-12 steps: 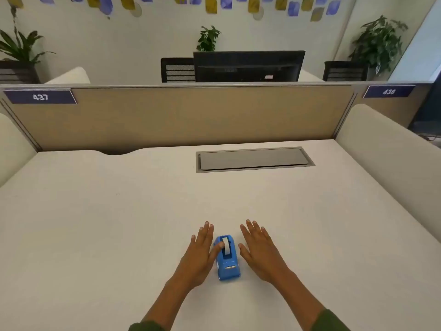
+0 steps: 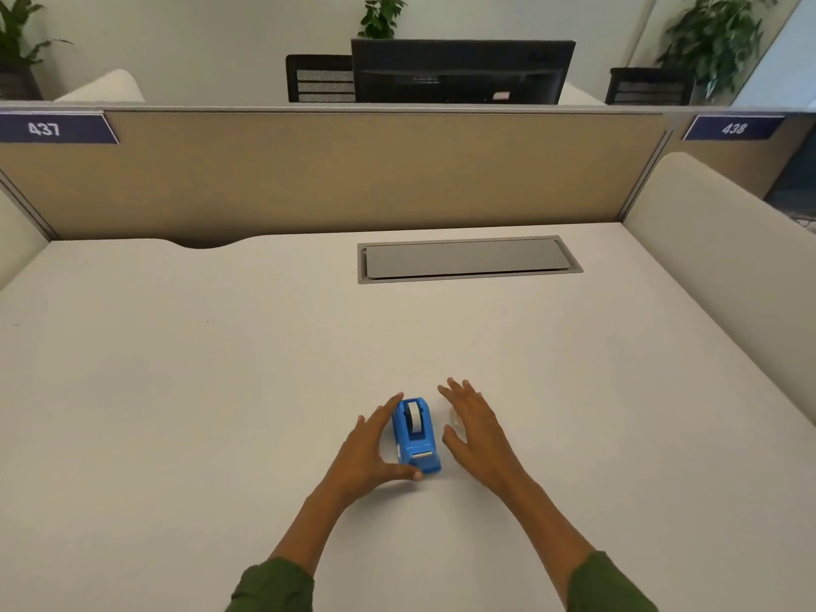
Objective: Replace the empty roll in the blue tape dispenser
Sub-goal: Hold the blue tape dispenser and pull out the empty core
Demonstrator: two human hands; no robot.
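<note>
The blue tape dispenser (image 2: 417, 437) stands on the white desk (image 2: 221, 390) with a whitish roll in its top slot. My left hand (image 2: 368, 452) cups its left side, with the index finger against the rear end and the thumb tip on the front corner. My right hand (image 2: 477, 430) hovers just right of the dispenser with its fingers spread and nothing in it. Under its palm a small clear tape roll (image 2: 455, 418) lies on the desk, mostly hidden.
A grey cable hatch (image 2: 468, 260) is set flush into the desk at the back. Behind it rises a beige partition (image 2: 353, 170), and cream side panels (image 2: 715, 240) close the desk on both sides. A monitor stands beyond the partition.
Both hands lay flat on the desk beside the dispenser. The left hand has since risen and curled around the dispenser. The right hand has lifted, showing a clear roll beneath it. The view tilted.
</note>
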